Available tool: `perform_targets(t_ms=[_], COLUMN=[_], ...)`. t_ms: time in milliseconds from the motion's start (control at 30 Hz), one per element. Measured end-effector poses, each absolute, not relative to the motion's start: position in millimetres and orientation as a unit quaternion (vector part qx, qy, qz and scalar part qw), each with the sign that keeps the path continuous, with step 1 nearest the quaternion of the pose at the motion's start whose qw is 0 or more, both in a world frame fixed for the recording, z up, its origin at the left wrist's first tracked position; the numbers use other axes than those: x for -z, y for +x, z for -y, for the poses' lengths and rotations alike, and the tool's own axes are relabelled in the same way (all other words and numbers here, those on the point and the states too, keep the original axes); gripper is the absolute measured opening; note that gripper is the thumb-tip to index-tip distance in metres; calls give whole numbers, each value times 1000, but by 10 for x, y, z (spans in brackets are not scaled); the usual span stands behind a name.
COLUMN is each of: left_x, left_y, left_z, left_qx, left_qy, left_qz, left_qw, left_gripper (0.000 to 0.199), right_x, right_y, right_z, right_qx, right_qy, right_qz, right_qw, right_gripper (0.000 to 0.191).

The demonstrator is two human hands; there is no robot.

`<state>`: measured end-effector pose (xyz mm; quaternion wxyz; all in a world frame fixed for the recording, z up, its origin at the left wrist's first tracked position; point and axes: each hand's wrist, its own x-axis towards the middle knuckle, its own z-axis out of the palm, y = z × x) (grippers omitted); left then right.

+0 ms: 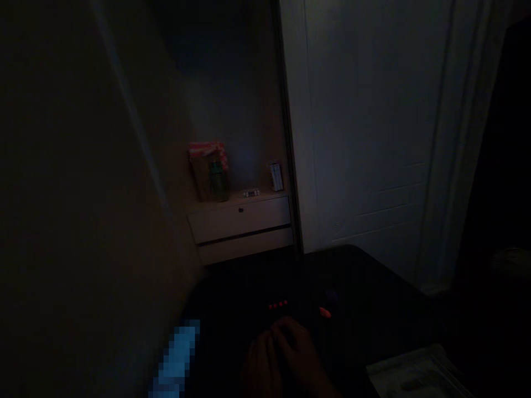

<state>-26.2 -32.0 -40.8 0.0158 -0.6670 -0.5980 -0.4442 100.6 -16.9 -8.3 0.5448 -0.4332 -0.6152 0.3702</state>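
Observation:
My left hand and my right hand meet at the bottom middle of the dark table, fingertips against each other. Both are closed, with fingers pressed together. Whatever lies between them, if anything, is hidden in the gloom. Just beyond the fingertips, several small red balls sit in a short row. To the right of the row lies an orange-red lump, its material too dim to tell. A dark purple lump rests right behind it.
A pale, flat plastic-looking packet lies at the lower right. A blurred blue glowing patch is at the lower left. Behind the table stand a drawer unit holding a bottle and boxes, and a white door panel.

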Motion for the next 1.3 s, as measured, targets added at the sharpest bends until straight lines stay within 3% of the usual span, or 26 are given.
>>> perform_targets(t_ms=[367, 600, 1300], left_x=[494, 411, 521], left_y=[-302, -183, -306], left_z=[281, 353, 243], left_qx=[442, 454, 433], left_qy=[-662, -627, -680], left_qz=[605, 633, 587], left_qw=[-26, -29, 79], left_gripper=[35, 41, 43], right_x=[98, 90, 11], right_y=[1004, 1009, 1004], right_z=[167, 164, 192], right_qx=[-368, -367, -379], right_qy=[-441, -439, -442], right_qz=[609, 617, 600], right_qw=[547, 540, 548], right_gripper=[30, 29, 31])
